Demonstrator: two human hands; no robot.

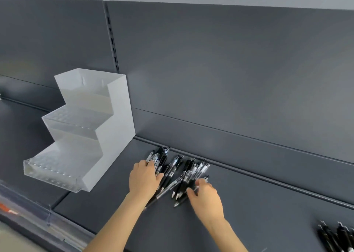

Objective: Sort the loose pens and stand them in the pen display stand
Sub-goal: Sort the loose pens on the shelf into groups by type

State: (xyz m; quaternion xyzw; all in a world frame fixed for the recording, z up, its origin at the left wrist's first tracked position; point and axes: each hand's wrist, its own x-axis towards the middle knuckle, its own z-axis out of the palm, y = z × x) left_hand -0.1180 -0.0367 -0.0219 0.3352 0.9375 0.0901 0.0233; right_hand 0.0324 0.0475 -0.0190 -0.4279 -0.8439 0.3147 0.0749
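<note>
Observed at a dark grey shelf [268,213] backed by a grey panel [210,60] with a slotted upright. The pen display stand [115,121], white and translucent with three stepped tiers, stands on the shelf at the left, its back against the panel. No pens are seen in its tiers. The loose pens [178,173], black and clear-barrelled, lie in an untidy pile on the shelf just right of the stand's front corner, close to the foot of the panel, most pointing roughly the same way. The left hand [144,178] lies palm down on the left part of the pile, its fingers curled round a bunch of pens and the thumb set against the pens beside them. The right hand [206,196] is at the right part of the pile with bent fingers touching the pens. It is blurred, and I cannot tell whether it pinches one. A second lot of black pens [337,236] lies well apart at the lower right. A clear label strip [28,213] runs along the shelf's front edge at the lower left.
</note>
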